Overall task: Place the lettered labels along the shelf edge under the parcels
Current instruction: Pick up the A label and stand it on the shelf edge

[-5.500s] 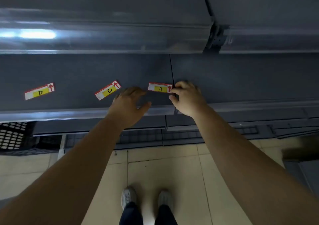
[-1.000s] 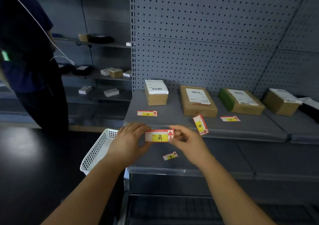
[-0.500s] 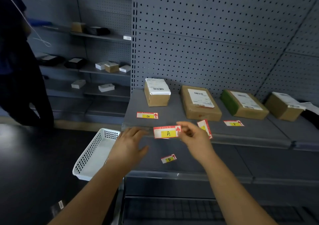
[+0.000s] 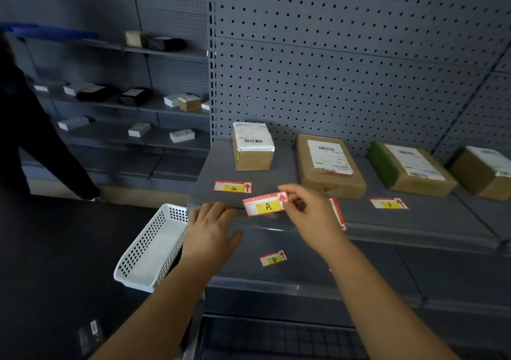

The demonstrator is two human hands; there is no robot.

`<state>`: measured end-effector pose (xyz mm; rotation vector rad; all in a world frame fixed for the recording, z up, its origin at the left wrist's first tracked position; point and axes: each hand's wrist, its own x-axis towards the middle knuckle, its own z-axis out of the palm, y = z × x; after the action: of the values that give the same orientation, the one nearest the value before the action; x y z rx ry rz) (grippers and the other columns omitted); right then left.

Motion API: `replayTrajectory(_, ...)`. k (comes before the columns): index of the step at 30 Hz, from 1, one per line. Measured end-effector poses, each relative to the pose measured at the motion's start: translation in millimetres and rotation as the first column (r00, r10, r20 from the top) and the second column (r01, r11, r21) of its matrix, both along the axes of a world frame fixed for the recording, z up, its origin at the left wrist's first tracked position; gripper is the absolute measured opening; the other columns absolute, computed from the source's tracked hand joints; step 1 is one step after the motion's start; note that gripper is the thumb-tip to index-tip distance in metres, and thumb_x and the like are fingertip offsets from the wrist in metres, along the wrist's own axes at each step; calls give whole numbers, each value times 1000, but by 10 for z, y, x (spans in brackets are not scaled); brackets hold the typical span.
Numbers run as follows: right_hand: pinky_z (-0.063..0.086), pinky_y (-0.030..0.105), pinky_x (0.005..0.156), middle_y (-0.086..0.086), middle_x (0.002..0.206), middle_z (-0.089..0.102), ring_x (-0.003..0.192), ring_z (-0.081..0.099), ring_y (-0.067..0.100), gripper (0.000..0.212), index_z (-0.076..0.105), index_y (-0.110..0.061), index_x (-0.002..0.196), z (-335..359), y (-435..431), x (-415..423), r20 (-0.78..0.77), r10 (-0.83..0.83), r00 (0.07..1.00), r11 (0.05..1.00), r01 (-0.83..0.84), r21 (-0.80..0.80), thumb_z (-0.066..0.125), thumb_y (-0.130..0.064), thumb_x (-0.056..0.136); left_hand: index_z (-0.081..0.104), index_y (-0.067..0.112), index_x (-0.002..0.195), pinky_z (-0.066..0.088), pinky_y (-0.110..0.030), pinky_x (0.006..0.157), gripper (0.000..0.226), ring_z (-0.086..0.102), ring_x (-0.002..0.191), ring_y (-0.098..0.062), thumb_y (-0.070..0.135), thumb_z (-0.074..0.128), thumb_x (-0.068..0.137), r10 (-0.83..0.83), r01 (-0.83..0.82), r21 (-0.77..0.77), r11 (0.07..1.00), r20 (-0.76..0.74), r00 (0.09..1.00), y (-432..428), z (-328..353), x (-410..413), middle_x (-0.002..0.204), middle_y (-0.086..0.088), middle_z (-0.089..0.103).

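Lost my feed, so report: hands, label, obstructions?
Right hand pinching A label at the shelf edge, not placed. Left hand open beside it. Another label partly hidden behind right hand; G label and F label already down.

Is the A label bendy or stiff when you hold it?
Probably fairly stiff: the right hand pinches one end of the A label and the rest sticks out flat, unsupported. Likely very light, being thin and held by fingertips alone.

Grey pegboard [image 4: 345,69] backs the shelf [image 4: 442,214]. More shelving [image 4: 110,135] stands far left. Dark floor [image 4: 55,249] lies near left.
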<state>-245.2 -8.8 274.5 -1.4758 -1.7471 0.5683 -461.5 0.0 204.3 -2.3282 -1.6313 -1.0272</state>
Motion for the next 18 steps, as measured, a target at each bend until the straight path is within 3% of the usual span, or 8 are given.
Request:
replayTrajectory(10, 47, 16, 76, -15, 95, 59, 91, 57, 2, 33, 61, -31, 120, 15, 18, 31, 59, 5, 998, 1000, -5, 6, 60, -12, 93, 65, 23, 95, 35, -42, 86, 35, 53, 96, -23, 48, 69, 72, 95, -97, -69, 993, -31, 995, 57, -32, 79, 100, 2, 59)
replayTrajectory(13, 50, 20, 82, -12, 101, 61, 96, 57, 5, 33, 61, -31, 121, 21, 34, 7, 112, 13, 994, 1000, -15, 17, 59, -14, 94, 64, 23, 98, 32, -40, 88, 39, 51, 97, -22, 52, 60, 73, 88, -89, -60, 994, -9, 996, 24, -52, 67, 102, 3, 57)
replayTrajectory(18, 48, 22, 87, -12, 107, 56, 101, 54, 6, 33, 57, -29, 127, 21, 72, -122, 207, 28, 978, 998, -38, 47, 55, -16, 96, 63, 25, 106, 36, -42, 91, 41, 51, 101, -20, 52, 66, 74, 59, -59, -73, 996, 1, 998, -28, -43, 19, 108, 4, 56)
